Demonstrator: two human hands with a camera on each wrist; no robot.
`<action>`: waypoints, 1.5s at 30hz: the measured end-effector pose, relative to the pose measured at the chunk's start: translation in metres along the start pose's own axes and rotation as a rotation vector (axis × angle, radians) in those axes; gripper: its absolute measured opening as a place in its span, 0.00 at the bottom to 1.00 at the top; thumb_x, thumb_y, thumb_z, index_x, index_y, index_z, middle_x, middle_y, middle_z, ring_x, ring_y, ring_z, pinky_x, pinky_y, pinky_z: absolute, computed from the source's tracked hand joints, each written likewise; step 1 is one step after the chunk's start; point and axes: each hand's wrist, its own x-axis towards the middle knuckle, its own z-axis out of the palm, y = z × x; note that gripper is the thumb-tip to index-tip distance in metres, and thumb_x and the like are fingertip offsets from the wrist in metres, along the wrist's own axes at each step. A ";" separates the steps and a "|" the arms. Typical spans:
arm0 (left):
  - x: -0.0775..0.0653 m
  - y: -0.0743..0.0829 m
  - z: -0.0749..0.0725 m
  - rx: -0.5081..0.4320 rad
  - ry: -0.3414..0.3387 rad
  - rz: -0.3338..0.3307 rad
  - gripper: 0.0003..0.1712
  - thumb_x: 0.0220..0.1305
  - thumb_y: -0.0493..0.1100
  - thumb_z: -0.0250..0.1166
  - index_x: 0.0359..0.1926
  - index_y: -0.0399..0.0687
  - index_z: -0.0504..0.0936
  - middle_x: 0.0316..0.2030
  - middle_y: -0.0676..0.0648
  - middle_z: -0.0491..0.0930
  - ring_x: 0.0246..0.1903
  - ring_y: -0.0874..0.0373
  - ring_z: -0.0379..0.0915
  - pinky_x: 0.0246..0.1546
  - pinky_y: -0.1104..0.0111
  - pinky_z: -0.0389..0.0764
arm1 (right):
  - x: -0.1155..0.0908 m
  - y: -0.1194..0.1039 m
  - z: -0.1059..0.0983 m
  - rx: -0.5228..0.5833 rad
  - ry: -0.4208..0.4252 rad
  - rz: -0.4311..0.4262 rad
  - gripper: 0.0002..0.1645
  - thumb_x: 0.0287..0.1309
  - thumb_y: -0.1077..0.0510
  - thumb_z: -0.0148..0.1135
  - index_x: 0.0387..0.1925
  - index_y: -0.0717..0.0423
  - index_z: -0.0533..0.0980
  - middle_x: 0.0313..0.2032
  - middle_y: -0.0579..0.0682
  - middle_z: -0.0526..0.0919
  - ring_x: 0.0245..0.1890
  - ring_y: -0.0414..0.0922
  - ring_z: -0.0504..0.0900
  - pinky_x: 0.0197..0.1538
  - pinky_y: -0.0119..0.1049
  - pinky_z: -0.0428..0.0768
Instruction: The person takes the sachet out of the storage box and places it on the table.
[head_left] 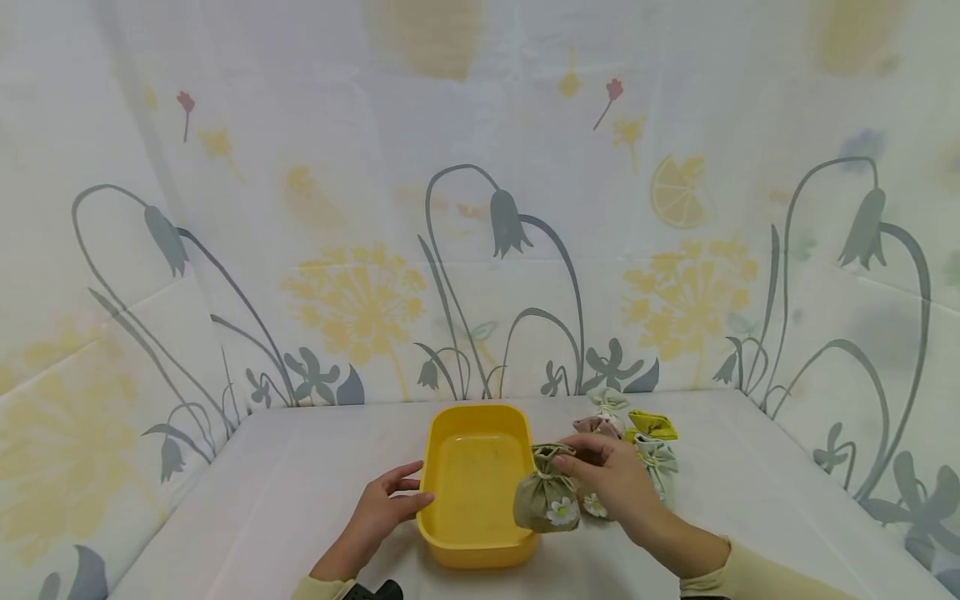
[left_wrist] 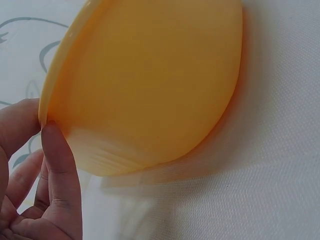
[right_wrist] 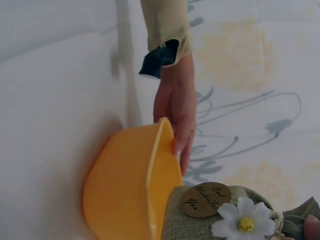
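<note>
A yellow plastic tub stands on the white-covered table. My left hand pinches its left rim; in the left wrist view a thumb lies against the outer wall. Over the tub's right edge hangs an olive-green drawstring pouch with a white flower. My right hand grips it by the gathered neck. A round brown tag with handwriting shows on the pouch in the right wrist view, where only a fingertip of the right hand appears at the corner.
Several more small pouches lie right of the tub, among them a pale green one, a yellow-green one and a mauve one, partly behind the right hand. A flower-printed cloth hangs behind the table.
</note>
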 end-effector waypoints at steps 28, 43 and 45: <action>0.000 -0.001 -0.002 0.000 0.011 -0.003 0.38 0.52 0.43 0.72 0.62 0.36 0.68 0.43 0.41 0.75 0.35 0.55 0.77 0.39 0.63 0.81 | -0.011 0.061 -0.052 -0.182 0.141 0.176 0.21 0.57 0.57 0.63 0.47 0.69 0.76 0.42 0.53 0.78 0.38 0.40 0.74 0.36 0.29 0.77; -0.004 -0.004 0.001 0.016 0.033 0.008 0.34 0.53 0.46 0.70 0.59 0.35 0.71 0.39 0.43 0.76 0.33 0.56 0.77 0.36 0.64 0.82 | -0.011 0.089 -0.058 -0.191 0.110 0.231 0.30 0.54 0.47 0.65 0.51 0.66 0.75 0.42 0.51 0.80 0.39 0.40 0.76 0.40 0.36 0.79; -0.006 -0.004 0.001 0.021 0.039 0.009 0.33 0.55 0.47 0.69 0.59 0.35 0.71 0.38 0.44 0.76 0.31 0.56 0.77 0.34 0.64 0.82 | -0.012 0.089 -0.063 -0.180 0.085 0.249 0.32 0.53 0.46 0.65 0.52 0.65 0.75 0.42 0.50 0.80 0.40 0.41 0.77 0.42 0.39 0.79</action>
